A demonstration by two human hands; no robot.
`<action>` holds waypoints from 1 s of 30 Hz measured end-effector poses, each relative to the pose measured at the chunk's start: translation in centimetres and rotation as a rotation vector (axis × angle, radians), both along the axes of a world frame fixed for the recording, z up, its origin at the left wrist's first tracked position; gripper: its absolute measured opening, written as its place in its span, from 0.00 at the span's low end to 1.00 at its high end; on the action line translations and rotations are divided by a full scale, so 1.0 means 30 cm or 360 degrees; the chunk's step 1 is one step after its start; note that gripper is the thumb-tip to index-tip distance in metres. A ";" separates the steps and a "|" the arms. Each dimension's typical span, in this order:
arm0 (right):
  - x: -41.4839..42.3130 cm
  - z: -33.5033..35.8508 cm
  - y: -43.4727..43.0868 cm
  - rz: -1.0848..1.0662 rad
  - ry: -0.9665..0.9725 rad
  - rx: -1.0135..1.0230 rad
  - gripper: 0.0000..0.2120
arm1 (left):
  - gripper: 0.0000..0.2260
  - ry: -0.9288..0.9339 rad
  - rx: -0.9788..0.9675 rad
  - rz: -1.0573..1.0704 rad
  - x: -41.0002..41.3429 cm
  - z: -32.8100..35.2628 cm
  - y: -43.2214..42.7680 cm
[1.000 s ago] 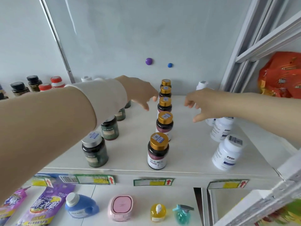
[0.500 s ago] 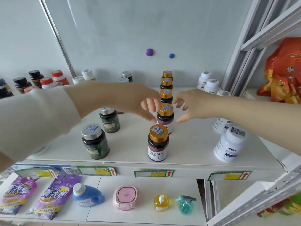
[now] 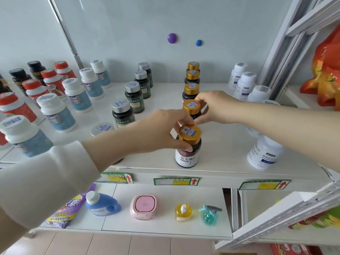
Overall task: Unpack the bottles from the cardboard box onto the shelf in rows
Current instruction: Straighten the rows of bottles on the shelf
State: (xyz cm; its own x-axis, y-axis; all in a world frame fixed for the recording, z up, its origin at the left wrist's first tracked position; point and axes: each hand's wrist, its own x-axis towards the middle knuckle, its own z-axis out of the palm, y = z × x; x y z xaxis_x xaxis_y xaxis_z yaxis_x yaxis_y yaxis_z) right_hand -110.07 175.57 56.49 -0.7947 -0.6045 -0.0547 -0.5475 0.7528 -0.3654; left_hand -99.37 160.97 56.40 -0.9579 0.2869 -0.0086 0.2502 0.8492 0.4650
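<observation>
A shop, by every sign; a white shelf (image 3: 223, 137) carries bottles (image 3: 137, 95) in rows by kind, each cap bearing a barcode sticker (image 3: 189, 130); green-and-yellow price tags (image 3: 176, 181) with red arrows line its near edge; below lie a detergent jug (image 3: 103, 205), a purple pouch (image 3: 62, 216) and a spray bottle (image 3: 209, 215); far right, red packets (image 3: 327, 74) sit on a neighbouring shelf.

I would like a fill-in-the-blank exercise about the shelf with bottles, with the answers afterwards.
The left hand grips the front bottle below its ___ cap. The right hand holds the next bottle, the ___ from the front. That row has ___ bottles in all. On the wall, the blue magnet sits beside a ___ one.
Answers: gold, second, five, purple.
</observation>
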 end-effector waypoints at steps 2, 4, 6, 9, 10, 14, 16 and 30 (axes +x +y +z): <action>-0.003 0.001 -0.001 0.0002 -0.0019 -0.0002 0.26 | 0.22 0.0001 0.0021 0.0005 -0.002 -0.003 0.009; -0.006 0.000 0.000 0.0005 -0.0038 -0.0005 0.26 | 0.22 -0.0001 0.0025 0.0005 -0.004 -0.006 0.014; -0.006 0.001 0.001 0.0005 -0.0050 -0.0005 0.26 | 0.22 -0.0006 0.0018 0.0017 -0.005 -0.008 0.017; -0.005 0.004 0.002 0.0001 -0.0073 -0.0013 0.25 | 0.22 -0.0006 0.0031 0.0031 -0.007 -0.013 0.021; -0.005 0.004 0.001 -0.0001 -0.0078 -0.0012 0.25 | 0.22 -0.0002 0.0030 0.0026 -0.008 -0.015 0.021; 0.001 0.006 -0.002 -0.0011 -0.0084 0.0022 0.26 | 0.24 -0.0002 -0.0005 -0.0034 -0.008 -0.014 0.012; 0.006 0.018 0.005 -0.0034 -0.0087 0.0029 0.29 | 0.27 0.0005 0.0010 -0.0067 -0.008 0.012 0.004; 0.054 0.214 0.309 -0.0121 0.0335 0.0209 0.25 | 0.15 0.0382 -0.1146 0.0032 -0.195 0.271 0.149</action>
State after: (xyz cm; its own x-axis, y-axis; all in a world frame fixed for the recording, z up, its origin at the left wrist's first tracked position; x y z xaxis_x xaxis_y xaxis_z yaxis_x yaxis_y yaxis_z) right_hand -108.46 184.85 62.90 -0.8398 -0.5412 0.0426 -0.5411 0.8282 -0.1456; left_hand -105.22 165.43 64.51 -0.9622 0.2715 0.0223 0.2556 0.9279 -0.2715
